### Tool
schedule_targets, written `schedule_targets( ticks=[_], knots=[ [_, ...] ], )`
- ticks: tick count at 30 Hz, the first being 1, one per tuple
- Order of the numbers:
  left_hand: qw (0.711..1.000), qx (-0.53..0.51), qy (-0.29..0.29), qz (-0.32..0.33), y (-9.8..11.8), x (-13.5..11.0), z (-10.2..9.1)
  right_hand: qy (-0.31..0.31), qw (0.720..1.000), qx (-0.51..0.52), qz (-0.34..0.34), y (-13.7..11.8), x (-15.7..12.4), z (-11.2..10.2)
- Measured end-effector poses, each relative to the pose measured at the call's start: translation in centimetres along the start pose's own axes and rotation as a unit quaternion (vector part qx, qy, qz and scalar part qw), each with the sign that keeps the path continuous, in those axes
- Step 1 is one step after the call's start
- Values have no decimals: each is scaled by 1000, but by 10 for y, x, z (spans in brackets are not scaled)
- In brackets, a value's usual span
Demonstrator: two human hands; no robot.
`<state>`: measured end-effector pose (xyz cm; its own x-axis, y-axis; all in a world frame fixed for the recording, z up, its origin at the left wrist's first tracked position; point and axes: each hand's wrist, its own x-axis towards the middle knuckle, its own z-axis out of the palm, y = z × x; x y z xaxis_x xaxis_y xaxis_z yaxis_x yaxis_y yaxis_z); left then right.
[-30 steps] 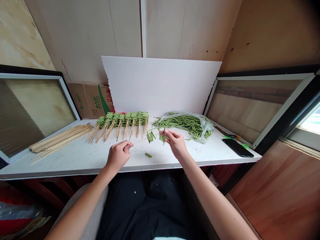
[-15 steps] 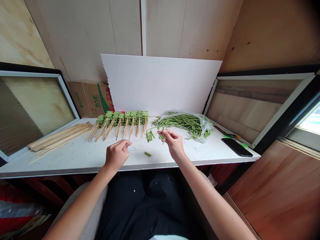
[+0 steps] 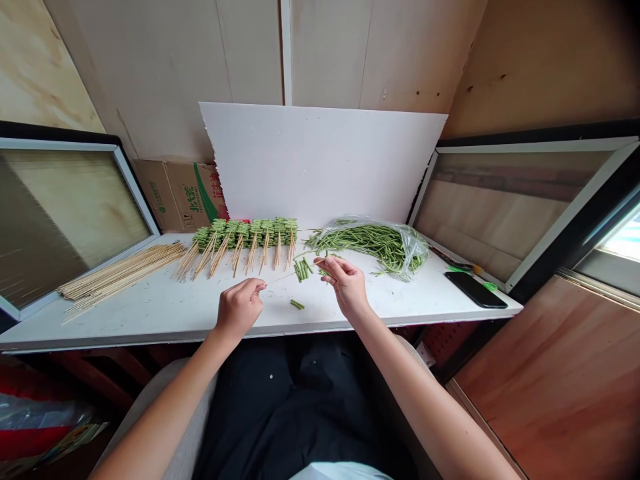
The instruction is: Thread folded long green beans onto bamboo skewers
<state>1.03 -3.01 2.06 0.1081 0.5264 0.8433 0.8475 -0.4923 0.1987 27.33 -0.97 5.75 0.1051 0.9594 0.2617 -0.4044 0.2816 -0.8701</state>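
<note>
A thin stick (image 3: 281,278) spans the gap between a worker's two bare hands, held up over the front part of a white surface (image 3: 175,313). The left hand (image 3: 240,305) has its fingers closed around the near end, while the right hand (image 3: 347,287) pinches thumb and fingers together at the far end, where a bit of green shows; whether a bean piece is already on the stick there is too small to tell.

Just beyond the stick lies a small row of cut green bean pieces (image 3: 302,270), with a few more short pieces (image 3: 297,305) lying nearer the surface's front edge. The step in hand appears to be threading bean pieces onto the stick; the next move would seem to call for a firm left grip and the point lined up with the middle of a piece, the right fingertips clear of it.

Behind the left hand, loaded skewers (image 3: 270,230) stand stacked in a row, bare ends toward the worker. Loose sticks (image 3: 123,270) lie farther left. To the right, long uncut beans (image 3: 367,241) spill from a clear plastic bag (image 3: 414,250), near a black phone (image 3: 475,290).
</note>
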Motion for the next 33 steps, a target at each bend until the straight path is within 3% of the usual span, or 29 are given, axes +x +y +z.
schedule_targets(
  ticks=[7,16,33],
  knots=[
    [999,-43,5,-2,-3,7,-6,-5,999,-36,-33,-4,2,-1],
    [991,-79,28,106,5,13,-8,64,998,-22,-14,-15,9,-5],
    [992,-65,40,97,-3,11,-7,11,999,-17,-41,-7,-1,6]
  ],
)
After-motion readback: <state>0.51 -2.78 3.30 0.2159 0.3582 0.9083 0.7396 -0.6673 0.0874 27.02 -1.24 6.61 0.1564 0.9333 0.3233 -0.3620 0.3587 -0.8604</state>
